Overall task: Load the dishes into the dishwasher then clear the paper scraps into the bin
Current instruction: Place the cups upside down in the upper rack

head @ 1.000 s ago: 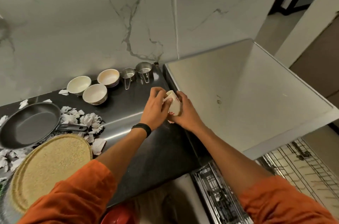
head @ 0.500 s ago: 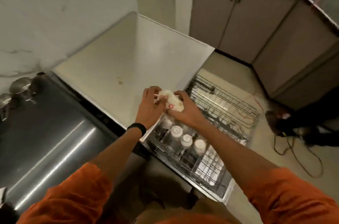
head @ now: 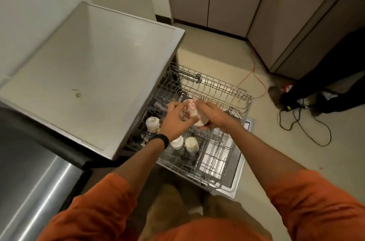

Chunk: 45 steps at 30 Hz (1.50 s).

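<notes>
Over the pulled-out dishwasher rack (head: 217, 86): white cup with red print (head: 189, 110), tilted on its side, held between both hands. Left hand (head: 174, 120) grips it from the near-left, fingers curled round the body. Right hand (head: 212, 115) grips the other side, fingers wrapped over the top, thumb under the lower end. Cannot tell whether the cup touches the wires. Black wristband (head: 160, 140) on the left wrist. Just below the hands, in the rack's left section: three upturned pale cups (head: 191, 144), one near the left edge, two side by side closer in. Open dishwasher door (head: 238, 179) beneath the rack. Left of that: pale worktop (head: 88, 71), then steel counter (head: 29, 181). On the floor to the right: orange cable (head: 254, 76), black cables (head: 308, 128).
</notes>
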### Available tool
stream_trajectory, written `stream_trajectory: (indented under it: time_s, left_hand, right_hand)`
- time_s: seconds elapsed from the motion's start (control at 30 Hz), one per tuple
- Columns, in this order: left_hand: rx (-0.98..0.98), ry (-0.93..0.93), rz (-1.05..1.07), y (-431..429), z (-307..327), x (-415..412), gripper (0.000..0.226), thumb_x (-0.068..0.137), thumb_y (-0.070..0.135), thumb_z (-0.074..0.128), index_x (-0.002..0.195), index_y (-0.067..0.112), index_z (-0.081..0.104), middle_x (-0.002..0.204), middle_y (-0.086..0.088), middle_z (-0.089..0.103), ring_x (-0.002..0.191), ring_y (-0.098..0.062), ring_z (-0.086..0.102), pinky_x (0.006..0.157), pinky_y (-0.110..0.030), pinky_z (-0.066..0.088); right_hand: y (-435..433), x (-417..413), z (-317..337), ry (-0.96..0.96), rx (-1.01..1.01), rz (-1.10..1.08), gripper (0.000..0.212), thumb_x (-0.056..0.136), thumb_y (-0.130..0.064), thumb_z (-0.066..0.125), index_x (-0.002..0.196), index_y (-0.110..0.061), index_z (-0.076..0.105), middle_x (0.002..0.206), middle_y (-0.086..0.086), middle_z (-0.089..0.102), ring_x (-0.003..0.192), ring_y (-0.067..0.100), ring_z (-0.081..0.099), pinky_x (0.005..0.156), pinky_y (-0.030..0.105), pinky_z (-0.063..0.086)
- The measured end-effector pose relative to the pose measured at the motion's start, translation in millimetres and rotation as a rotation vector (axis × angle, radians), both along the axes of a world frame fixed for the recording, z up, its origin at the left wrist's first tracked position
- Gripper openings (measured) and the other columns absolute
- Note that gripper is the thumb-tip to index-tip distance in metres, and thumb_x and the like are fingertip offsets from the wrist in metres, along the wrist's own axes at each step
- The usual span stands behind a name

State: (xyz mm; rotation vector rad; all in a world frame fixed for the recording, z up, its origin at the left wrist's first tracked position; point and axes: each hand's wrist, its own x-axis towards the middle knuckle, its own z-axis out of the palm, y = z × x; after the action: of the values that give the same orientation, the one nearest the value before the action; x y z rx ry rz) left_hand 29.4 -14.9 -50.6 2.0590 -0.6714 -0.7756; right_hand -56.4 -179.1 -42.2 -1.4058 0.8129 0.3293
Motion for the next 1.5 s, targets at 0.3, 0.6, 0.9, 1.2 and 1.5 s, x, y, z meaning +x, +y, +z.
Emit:
stream_trajectory:
  time_s: [0.3, 0.6, 0.9, 1.2, 1.5]
  left_hand:
    - [0.177, 0.222, 0.073, -14.3, -89.4, 47.4, 0.059, 0.083, 0.068, 0.060, 0.123, 0.026, 0.068, 0.116, -0.006, 0.062, 0.101, -0.020, 0.068, 0.090, -0.048, 0.058]
    - [0.265, 0.383, -0.052, -38.6, -172.2, 54.3, 0.037, 0.101, 0.034, 0.057, 0.122, 0.006, 0.067, 0.114, -0.014, 0.070, 0.105, -0.029, 0.067, 0.090, -0.053, 0.057]
    - [0.396, 0.302, -0.144, -36.4, -234.6, 45.1, 0.059, 0.088, 0.053, 0.050, 0.138, 0.022, 0.058, 0.130, -0.013, 0.061, 0.112, -0.027, 0.063, 0.097, -0.049, 0.054]
    - [0.421, 0.234, -0.077, -41.6, -232.6, 29.9, 0.042, 0.100, 0.029, 0.053, 0.142, 0.025, 0.052, 0.137, -0.011, 0.059, 0.118, -0.031, 0.060, 0.101, -0.050, 0.050]
    - [0.407, 0.172, -0.090, -35.5, -199.8, 22.1, 0.045, 0.102, 0.028, 0.054, 0.145, 0.020, 0.047, 0.141, -0.009, 0.057, 0.125, -0.029, 0.055, 0.105, -0.047, 0.046]
  right_hand:
    - [-17.5, 23.4, -62.6, 0.132, 0.056, -0.091, 0.041, 0.097, -0.027, 0.067, 0.129, -0.006, 0.052, 0.109, 0.017, 0.066, 0.078, 0.026, 0.075, 0.061, 0.030, 0.063]
    - [-24.0, 24.1, -154.1, 0.276, -0.069, -0.055, 0.047, 0.096, -0.037, 0.067, 0.126, -0.002, 0.060, 0.100, 0.021, 0.072, 0.079, 0.036, 0.076, 0.079, 0.053, 0.061]
    - [-14.7, 12.3, -200.7, 0.351, -0.098, -0.039, 0.042, 0.096, -0.032, 0.067, 0.128, -0.005, 0.058, 0.108, 0.020, 0.070, 0.058, 0.019, 0.071, 0.052, 0.029, 0.058]
    - [3.0, 14.5, -209.8, 0.392, -0.297, 0.046, 0.046, 0.099, -0.045, 0.056, 0.134, -0.015, 0.053, 0.113, 0.012, 0.071, 0.091, 0.033, 0.071, 0.085, 0.054, 0.057]
    - [8.6, -3.5, -184.8, 0.396, -0.461, 0.216, 0.053, 0.101, -0.048, 0.051, 0.141, -0.014, 0.044, 0.120, 0.012, 0.068, 0.101, 0.032, 0.066, 0.088, 0.040, 0.052]
